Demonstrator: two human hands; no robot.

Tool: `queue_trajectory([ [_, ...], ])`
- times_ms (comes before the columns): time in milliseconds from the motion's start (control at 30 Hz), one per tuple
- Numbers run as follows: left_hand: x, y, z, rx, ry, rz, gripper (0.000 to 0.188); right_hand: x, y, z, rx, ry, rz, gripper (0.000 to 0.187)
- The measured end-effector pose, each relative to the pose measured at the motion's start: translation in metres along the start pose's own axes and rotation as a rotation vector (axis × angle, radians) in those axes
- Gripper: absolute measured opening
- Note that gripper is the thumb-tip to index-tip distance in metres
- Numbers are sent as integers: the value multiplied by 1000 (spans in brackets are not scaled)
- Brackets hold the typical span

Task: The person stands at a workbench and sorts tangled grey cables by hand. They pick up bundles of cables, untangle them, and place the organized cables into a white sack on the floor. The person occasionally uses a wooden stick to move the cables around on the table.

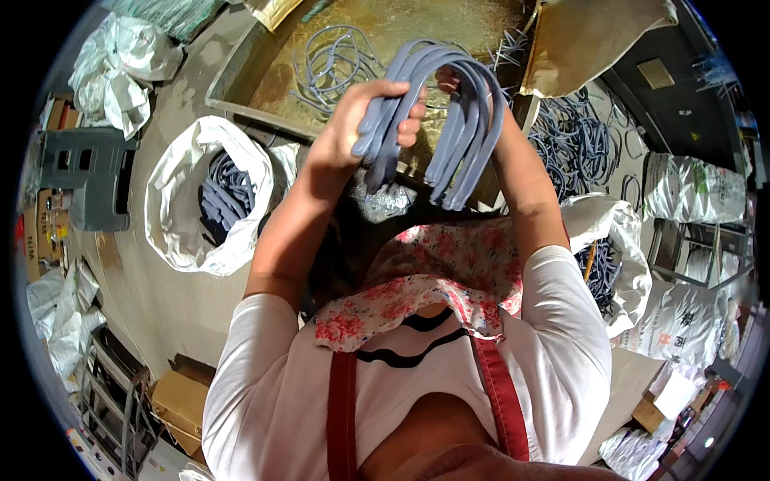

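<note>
A bundle of smooth grey-blue rubbery strips [439,54] is bent into an arch, with both ends hanging down toward me. My left hand [361,116] is closed around the left side of the bundle, thumb on top and fingers curled round it. Behind the right side of the arch, my right hand [448,78] is mostly covered by the strips. Its curled fingertips show inside the bend. The arch is held above the near part of a wide shallow tray [233,76], where loose thin grey loops [337,60] lie.
An open white sack [164,216] with grey strips [227,192] stands at left; another white sack [630,309] is at right. Beyond it lies a heap of tangled grey strips [573,140]. A grey plastic stool [88,172] and cardboard box [180,401] are farther left.
</note>
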State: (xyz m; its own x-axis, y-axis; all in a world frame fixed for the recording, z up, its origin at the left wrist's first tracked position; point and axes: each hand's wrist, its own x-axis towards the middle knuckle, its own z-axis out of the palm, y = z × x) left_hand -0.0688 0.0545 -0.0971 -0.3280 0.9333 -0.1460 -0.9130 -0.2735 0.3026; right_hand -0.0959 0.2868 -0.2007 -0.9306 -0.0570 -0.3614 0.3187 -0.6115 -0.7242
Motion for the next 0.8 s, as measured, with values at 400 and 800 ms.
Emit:
queue_trajectory([
  [400,19,28,-59,-36,214,394,22,-28,-86,-76,112,294,-425,24],
  [800,25,32,-45,-151,555,452,28,-91,-47,113,-645,95,-318,11],
])
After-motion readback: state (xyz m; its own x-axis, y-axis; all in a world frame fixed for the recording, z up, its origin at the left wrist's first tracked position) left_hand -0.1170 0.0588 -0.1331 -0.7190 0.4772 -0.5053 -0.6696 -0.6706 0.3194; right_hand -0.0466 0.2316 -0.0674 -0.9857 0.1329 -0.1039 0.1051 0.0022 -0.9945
